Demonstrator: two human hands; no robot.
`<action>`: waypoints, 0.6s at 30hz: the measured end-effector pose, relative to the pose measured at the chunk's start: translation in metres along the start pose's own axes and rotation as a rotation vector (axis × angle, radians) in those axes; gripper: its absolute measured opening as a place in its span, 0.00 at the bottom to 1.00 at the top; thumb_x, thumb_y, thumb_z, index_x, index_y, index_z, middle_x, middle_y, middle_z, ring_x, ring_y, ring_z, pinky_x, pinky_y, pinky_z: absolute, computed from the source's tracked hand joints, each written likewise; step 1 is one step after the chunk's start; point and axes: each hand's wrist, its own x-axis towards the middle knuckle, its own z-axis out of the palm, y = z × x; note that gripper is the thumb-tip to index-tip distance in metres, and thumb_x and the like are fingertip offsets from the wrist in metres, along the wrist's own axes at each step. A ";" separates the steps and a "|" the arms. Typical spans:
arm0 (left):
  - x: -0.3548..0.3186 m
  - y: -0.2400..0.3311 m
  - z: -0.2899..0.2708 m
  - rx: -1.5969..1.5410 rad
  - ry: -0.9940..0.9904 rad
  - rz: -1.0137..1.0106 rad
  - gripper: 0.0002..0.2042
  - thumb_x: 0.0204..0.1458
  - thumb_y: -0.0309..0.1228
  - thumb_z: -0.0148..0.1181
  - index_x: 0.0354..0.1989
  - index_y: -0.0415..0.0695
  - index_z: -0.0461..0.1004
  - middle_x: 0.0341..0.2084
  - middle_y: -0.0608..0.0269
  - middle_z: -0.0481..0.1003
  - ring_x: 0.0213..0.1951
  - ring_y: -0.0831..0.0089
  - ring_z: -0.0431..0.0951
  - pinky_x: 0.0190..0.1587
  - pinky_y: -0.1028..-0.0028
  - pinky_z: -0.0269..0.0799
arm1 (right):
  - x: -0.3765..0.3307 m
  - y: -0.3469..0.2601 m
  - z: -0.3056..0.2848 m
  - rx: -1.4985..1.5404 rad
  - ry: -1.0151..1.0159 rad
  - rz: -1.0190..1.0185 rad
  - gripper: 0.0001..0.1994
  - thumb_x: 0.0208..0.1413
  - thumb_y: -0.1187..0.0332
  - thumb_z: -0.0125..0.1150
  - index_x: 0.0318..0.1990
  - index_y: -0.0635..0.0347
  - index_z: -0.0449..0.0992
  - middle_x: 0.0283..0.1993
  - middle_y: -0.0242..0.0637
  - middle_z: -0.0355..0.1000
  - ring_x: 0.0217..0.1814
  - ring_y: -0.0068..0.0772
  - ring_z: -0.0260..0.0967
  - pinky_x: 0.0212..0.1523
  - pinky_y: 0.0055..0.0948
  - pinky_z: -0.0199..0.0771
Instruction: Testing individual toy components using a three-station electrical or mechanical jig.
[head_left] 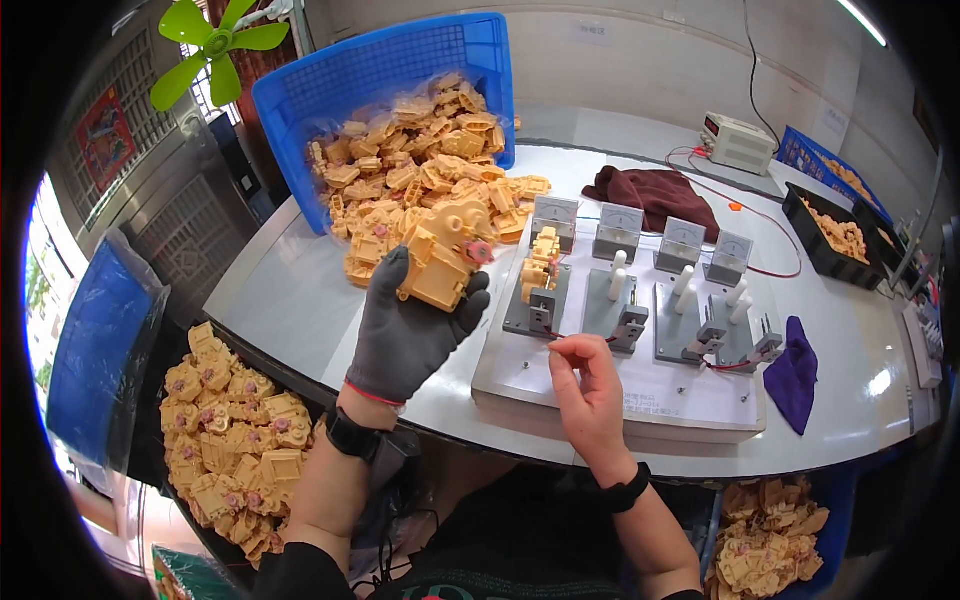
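My left hand (405, 335), in a dark grey glove, holds a yellow plastic housing (437, 262) with a pink piece at its side, raised above the table's front. My bare right hand (588, 392) is closed, thumb and forefinger together, just in front of the test fixture board (510, 385). Whether anything is between its fingertips I cannot make out. Another yellow plastic part (541, 262) sits on the leftmost grey station (520, 312), behind my right fingertips. The stations beside it carry white pegs (684, 285) and clamps (629, 327). Behind them stands a row of meters (617, 228).
A tipped blue crate (385, 75) spills yellow parts (420, 165) onto the table. Brown cloth (655, 197), a power supply (738, 140) and a black tray (832, 240) lie farther back. Purple cloth (793, 375) is at right. More yellow parts (235, 430) fill containers below the table.
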 end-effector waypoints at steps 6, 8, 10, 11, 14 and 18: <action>-0.010 -0.021 0.023 -0.157 -0.069 -0.170 0.33 0.58 0.56 0.50 0.62 0.43 0.62 0.49 0.53 0.72 0.47 0.60 0.77 0.49 0.64 0.75 | -0.006 -0.026 -0.017 0.071 0.009 -0.017 0.11 0.60 0.76 0.56 0.50 0.64 0.68 0.45 0.33 0.65 0.42 0.22 0.63 0.47 0.22 0.66; -0.011 -0.031 0.023 -0.167 -0.055 -0.220 0.33 0.57 0.59 0.48 0.63 0.45 0.62 0.48 0.55 0.72 0.43 0.63 0.76 0.44 0.66 0.74 | -0.003 -0.036 -0.023 0.097 0.017 0.008 0.13 0.60 0.76 0.56 0.52 0.63 0.67 0.46 0.33 0.65 0.43 0.21 0.62 0.47 0.22 0.65; -0.013 -0.040 0.014 -0.137 -0.097 -0.270 0.34 0.57 0.60 0.48 0.63 0.46 0.62 0.48 0.55 0.72 0.43 0.64 0.76 0.44 0.66 0.74 | 0.003 -0.043 -0.029 0.153 -0.007 0.053 0.20 0.62 0.73 0.55 0.61 0.64 0.61 0.52 0.35 0.65 0.45 0.19 0.61 0.48 0.21 0.64; -0.014 -0.044 0.012 -0.099 -0.143 -0.315 0.34 0.57 0.60 0.48 0.63 0.46 0.62 0.47 0.55 0.72 0.42 0.65 0.76 0.44 0.66 0.74 | 0.004 -0.045 -0.032 0.147 -0.003 0.060 0.20 0.62 0.73 0.55 0.61 0.64 0.61 0.52 0.35 0.65 0.45 0.19 0.61 0.48 0.21 0.64; -0.019 -0.051 0.017 0.030 -0.133 -0.360 0.35 0.56 0.60 0.50 0.63 0.46 0.61 0.47 0.56 0.72 0.40 0.66 0.76 0.42 0.66 0.75 | 0.007 -0.049 -0.040 0.234 -0.051 0.123 0.26 0.63 0.71 0.55 0.66 0.65 0.57 0.61 0.42 0.63 0.42 0.16 0.61 0.46 0.19 0.65; -0.020 -0.054 0.022 0.206 -0.130 -0.349 0.35 0.55 0.58 0.53 0.64 0.46 0.60 0.47 0.57 0.72 0.39 0.69 0.76 0.42 0.66 0.75 | 0.004 -0.046 -0.048 0.141 -0.119 0.139 0.26 0.62 0.71 0.57 0.66 0.65 0.59 0.59 0.40 0.64 0.40 0.16 0.62 0.45 0.19 0.66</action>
